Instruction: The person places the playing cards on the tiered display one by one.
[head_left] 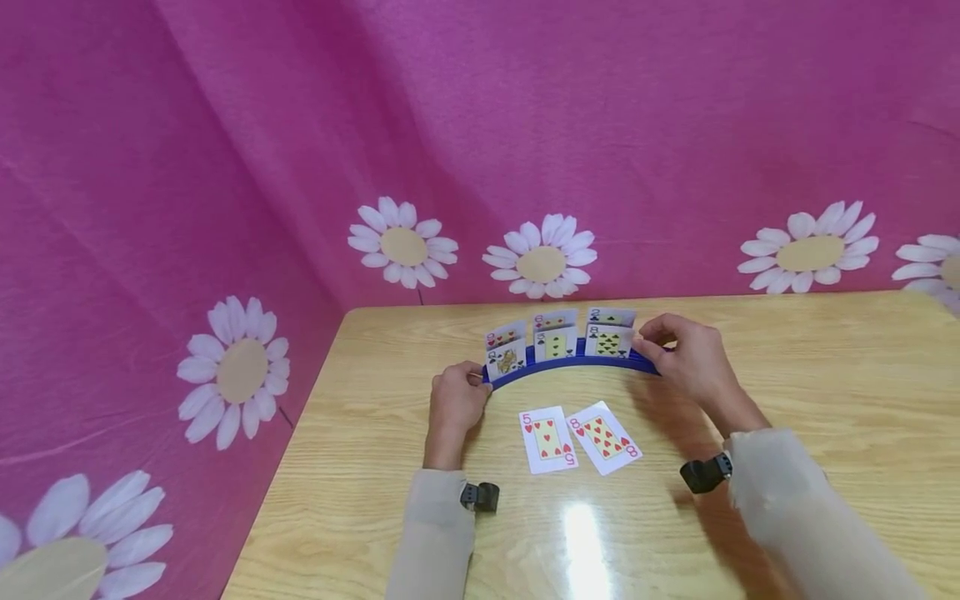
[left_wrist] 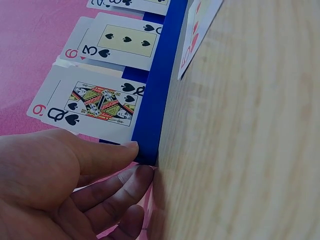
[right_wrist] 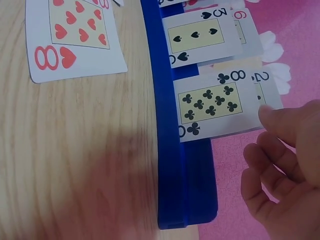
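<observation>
A curved blue card holder (head_left: 557, 362) stands on the table with playing cards upright in two rows. At its left end, my left hand (head_left: 456, 400) grips the holder between thumb and fingers, beside the queen of spades (left_wrist: 102, 107). Over at the right, my right hand (head_left: 693, 358) has its thumb on the edge of the two of clubs (right_wrist: 260, 90), which stands behind the eight of clubs (right_wrist: 212, 105). Curled fingers sit below that thumb, their contact partly hidden. The three of spades (head_left: 556, 342) stands in the middle, in front of a red six (head_left: 555, 318).
In front of the holder, the five of hearts (head_left: 548, 440) and eight of hearts (head_left: 604, 437) lie face up on the wooden table (head_left: 360, 467). A pink flowered cloth (head_left: 637, 150) hangs behind the table and along its left side.
</observation>
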